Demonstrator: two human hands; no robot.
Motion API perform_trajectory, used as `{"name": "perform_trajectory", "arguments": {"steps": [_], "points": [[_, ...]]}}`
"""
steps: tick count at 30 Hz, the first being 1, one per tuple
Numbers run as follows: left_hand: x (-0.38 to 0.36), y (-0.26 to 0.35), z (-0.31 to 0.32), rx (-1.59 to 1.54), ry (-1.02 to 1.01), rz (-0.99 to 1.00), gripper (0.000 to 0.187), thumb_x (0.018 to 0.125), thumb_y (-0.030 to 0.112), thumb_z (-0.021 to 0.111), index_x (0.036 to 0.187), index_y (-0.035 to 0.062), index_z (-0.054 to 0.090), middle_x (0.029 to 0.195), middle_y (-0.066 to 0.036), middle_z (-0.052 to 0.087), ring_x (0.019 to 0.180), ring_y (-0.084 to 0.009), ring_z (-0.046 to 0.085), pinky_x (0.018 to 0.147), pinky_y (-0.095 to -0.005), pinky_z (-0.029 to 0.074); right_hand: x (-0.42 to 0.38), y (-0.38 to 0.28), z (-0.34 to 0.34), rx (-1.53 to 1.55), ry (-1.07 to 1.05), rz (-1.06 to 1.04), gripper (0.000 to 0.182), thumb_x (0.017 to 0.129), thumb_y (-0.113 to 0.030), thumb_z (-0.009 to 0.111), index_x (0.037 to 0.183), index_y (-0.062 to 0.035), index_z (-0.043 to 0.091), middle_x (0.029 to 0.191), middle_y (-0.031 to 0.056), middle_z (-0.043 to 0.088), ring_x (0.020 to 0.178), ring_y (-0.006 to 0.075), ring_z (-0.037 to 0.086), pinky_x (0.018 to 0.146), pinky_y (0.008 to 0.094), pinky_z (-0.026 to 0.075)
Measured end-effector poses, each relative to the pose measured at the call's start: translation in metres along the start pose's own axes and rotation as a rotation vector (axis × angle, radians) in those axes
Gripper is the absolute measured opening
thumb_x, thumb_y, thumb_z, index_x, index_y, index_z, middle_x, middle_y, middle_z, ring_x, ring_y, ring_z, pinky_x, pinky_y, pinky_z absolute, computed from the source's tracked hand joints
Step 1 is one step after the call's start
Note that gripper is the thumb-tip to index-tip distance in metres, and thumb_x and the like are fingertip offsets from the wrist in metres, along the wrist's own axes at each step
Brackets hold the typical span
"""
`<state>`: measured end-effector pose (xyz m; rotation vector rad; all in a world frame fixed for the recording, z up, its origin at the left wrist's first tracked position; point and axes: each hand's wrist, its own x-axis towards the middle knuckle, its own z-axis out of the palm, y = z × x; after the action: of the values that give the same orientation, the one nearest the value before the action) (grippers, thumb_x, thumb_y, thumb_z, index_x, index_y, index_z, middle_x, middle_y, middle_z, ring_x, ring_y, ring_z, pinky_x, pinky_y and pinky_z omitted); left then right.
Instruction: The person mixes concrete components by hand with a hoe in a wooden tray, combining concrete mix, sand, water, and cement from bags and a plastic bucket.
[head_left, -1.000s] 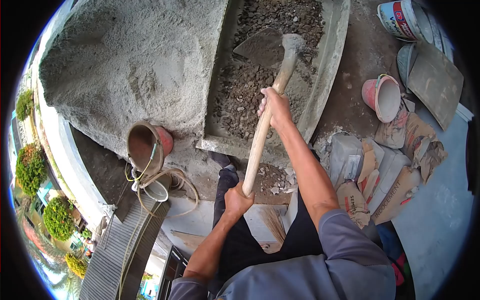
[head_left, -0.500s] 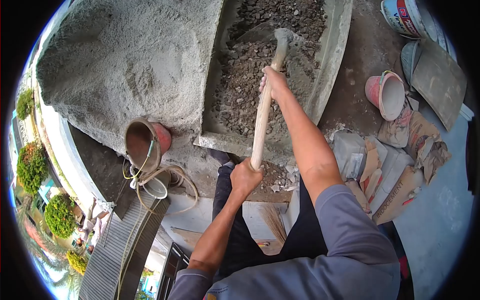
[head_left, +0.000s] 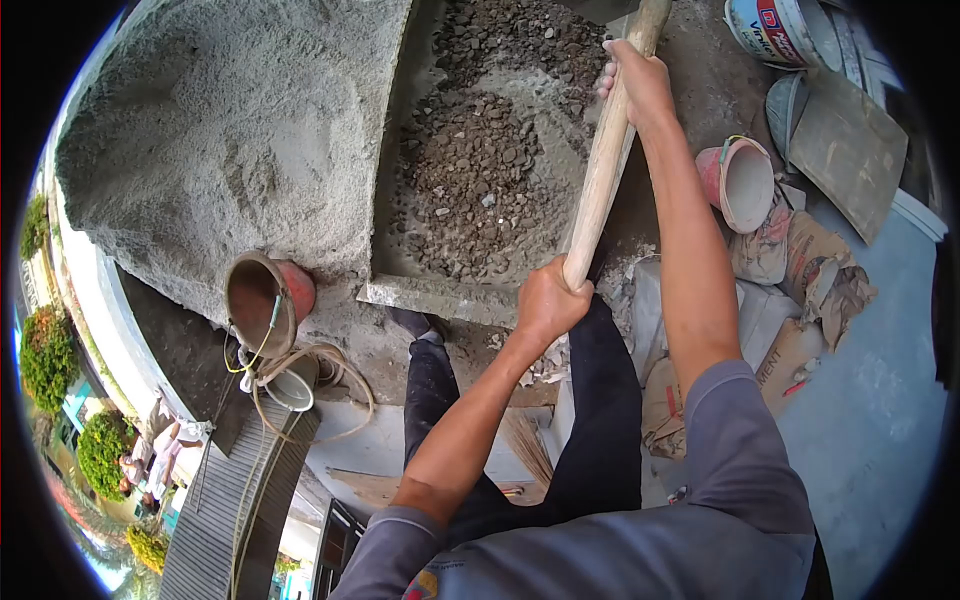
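Note:
A hoe's thick wooden handle slants up to the right, over the right edge of a mixing trough. My left hand is closed around the handle's near end. Farther up, my right hand wraps the handle close to the top of the view. The hoe's head is mostly cut off there, so its blade cannot be made out clearly. Brown gravel lies in the trough below and left of the handle, with wet grey cement mix beside it.
Left of the trough rises a big pile of grey sand. A reddish bucket and a looped hose are near my feet. On the right are another bucket, a flat board, torn cement bags and a paint pail.
The hoe has come up off the gravel and swung right, its head leaving the top of the view. Both hands moved right with it, and the whole view shifted slightly.

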<state>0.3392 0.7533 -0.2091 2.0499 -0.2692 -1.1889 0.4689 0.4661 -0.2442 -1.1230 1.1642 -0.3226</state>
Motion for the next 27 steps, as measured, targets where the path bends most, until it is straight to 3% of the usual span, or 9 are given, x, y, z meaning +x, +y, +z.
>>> {"name": "perform_trajectory", "arguments": {"steps": [2, 4, 6, 9, 12, 15, 21, 24, 27], "points": [[0.004, -0.004, 0.009, -0.045, -0.029, -0.038, 0.029, 0.078, 0.021, 0.070, 0.098, -0.0009, 0.070, 0.082, -0.025, 0.071, 0.079, -0.0390, 0.073, 0.072, -0.0451, 0.056, 0.019, 0.031, -0.009, -0.059, 0.028, 0.076, 0.022, 0.086, -0.019, 0.070, 0.082, -0.0026, 0.056, 0.067, 0.0049, 0.053, 0.052, 0.0157, 0.053, 0.045, 0.0340, 0.048], [-0.018, -0.041, 0.021, -0.135, -0.080, -0.135, 0.029, 0.078, 0.020, 0.070, 0.098, -0.0014, 0.070, 0.080, -0.023, 0.071, 0.076, -0.0368, 0.073, 0.071, -0.0442, 0.056, 0.016, 0.112, -0.018, -0.135, 0.060, 0.264, 0.023, 0.087, -0.019, 0.069, 0.090, 0.0009, 0.057, 0.068, 0.0066, 0.054, 0.054, 0.0180, 0.056, 0.045, 0.0364, 0.050], [-0.062, -0.067, 0.017, -0.026, -0.130, -0.319, 0.032, 0.076, 0.023, 0.071, 0.100, 0.0009, 0.072, 0.086, -0.027, 0.071, 0.088, -0.0418, 0.072, 0.080, -0.0482, 0.056, -0.023, 0.197, -0.024, -0.125, 0.063, 0.452, 0.022, 0.088, -0.020, 0.068, 0.094, -0.0006, 0.059, 0.068, 0.0069, 0.055, 0.051, 0.0199, 0.056, 0.045, 0.0379, 0.051], [-0.107, -0.101, 0.013, -0.026, -0.109, -0.367, 0.033, 0.077, 0.023, 0.073, 0.100, -0.0009, 0.071, 0.088, -0.027, 0.072, 0.087, -0.0410, 0.073, 0.079, -0.0474, 0.056, -0.079, 0.238, -0.015, -0.109, 0.037, 0.518, 0.025, 0.087, -0.021, 0.068, 0.095, -0.0001, 0.057, 0.068, 0.0076, 0.056, 0.048, 0.0195, 0.055, 0.043, 0.0373, 0.050], [-0.132, -0.119, 0.014, -0.017, -0.082, -0.321, 0.031, 0.078, 0.022, 0.074, 0.098, -0.0006, 0.071, 0.087, -0.025, 0.072, 0.085, -0.0410, 0.073, 0.077, -0.0466, 0.057, -0.108, 0.222, -0.014, -0.096, 0.046, 0.477, 0.025, 0.088, -0.020, 0.068, 0.094, 0.0001, 0.056, 0.066, 0.0067, 0.055, 0.047, 0.0181, 0.054, 0.041, 0.0355, 0.049], [-0.140, -0.097, 0.032, 0.012, -0.090, -0.245, 0.031, 0.078, 0.023, 0.074, 0.099, 0.0005, 0.070, 0.084, -0.026, 0.071, 0.082, -0.0421, 0.072, 0.076, -0.0482, 0.058, -0.120, 0.147, -0.025, -0.086, 0.020, 0.403, 0.024, 0.087, -0.019, 0.069, 0.094, 0.0000, 0.056, 0.065, 0.0058, 0.054, 0.047, 0.0163, 0.054, 0.041, 0.0337, 0.048], [-0.083, 0.043, 0.049, 0.010, 0.134, -0.076, 0.028, 0.078, 0.023, 0.073, 0.092, 0.0010, 0.062, 0.078, -0.027, 0.069, 0.079, -0.0463, 0.069, 0.071, -0.0528, 0.056, -0.065, -0.022, -0.028, -0.034, -0.153, 0.105, 0.019, 0.089, -0.019, 0.069, 0.085, -0.0048, 0.058, 0.067, 0.0020, 0.052, 0.049, 0.0131, 0.050, 0.046, 0.0308, 0.045], [-0.069, 0.066, 0.069, -0.025, 0.257, -0.099, 0.027, 0.078, 0.023, 0.074, 0.089, 0.0012, 0.061, 0.077, -0.026, 0.069, 0.077, -0.0469, 0.069, 0.070, -0.0538, 0.056, -0.019, -0.022, -0.013, -0.064, -0.256, 0.113, 0.023, 0.087, -0.019, 0.069, 0.086, -0.0007, 0.056, 0.066, 0.0052, 0.054, 0.050, 0.0152, 0.054, 0.045, 0.0335, 0.049], [-0.075, 0.068, 0.106, -0.160, 0.278, -0.282, 0.028, 0.079, 0.023, 0.073, 0.093, 0.0002, 0.065, 0.083, -0.029, 0.070, 0.085, -0.0470, 0.069, 0.076, -0.0533, 0.056, -0.014, 0.053, -0.007, -0.232, -0.340, 0.321, 0.023, 0.087, -0.019, 0.068, 0.088, 0.0008, 0.057, 0.069, 0.0061, 0.056, 0.052, 0.0160, 0.056, 0.046, 0.0342, 0.050]]}}
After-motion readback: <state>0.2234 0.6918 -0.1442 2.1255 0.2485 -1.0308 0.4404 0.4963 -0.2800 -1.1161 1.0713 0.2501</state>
